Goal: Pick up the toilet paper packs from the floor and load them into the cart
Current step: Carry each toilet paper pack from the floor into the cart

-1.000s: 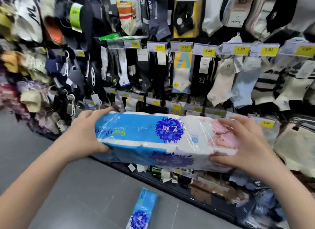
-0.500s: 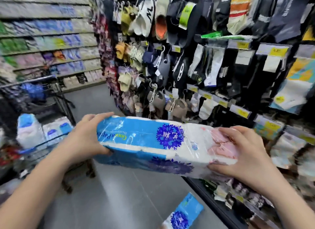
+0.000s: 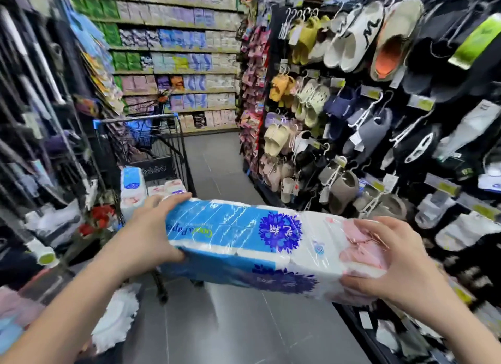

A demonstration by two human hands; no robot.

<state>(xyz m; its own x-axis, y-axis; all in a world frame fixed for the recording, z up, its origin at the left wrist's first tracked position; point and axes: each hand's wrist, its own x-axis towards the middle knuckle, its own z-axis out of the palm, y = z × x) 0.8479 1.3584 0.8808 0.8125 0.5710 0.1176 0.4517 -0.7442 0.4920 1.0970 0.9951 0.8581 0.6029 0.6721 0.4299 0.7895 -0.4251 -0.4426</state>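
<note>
Across the lower centre of the frame, the left hand (image 3: 151,236) and right hand (image 3: 390,260) clamp the ends of a toilet paper pack (image 3: 260,247), blue and white under glossy film. That slick wrap could slip before reaching the cart (image 3: 173,136) at centre left.

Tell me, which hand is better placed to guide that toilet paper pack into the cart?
Left. The left hand grips the pack at the end nearest the cart, which stands ahead on that side. The right hand holds the far end, beside the slipper rack.
</note>
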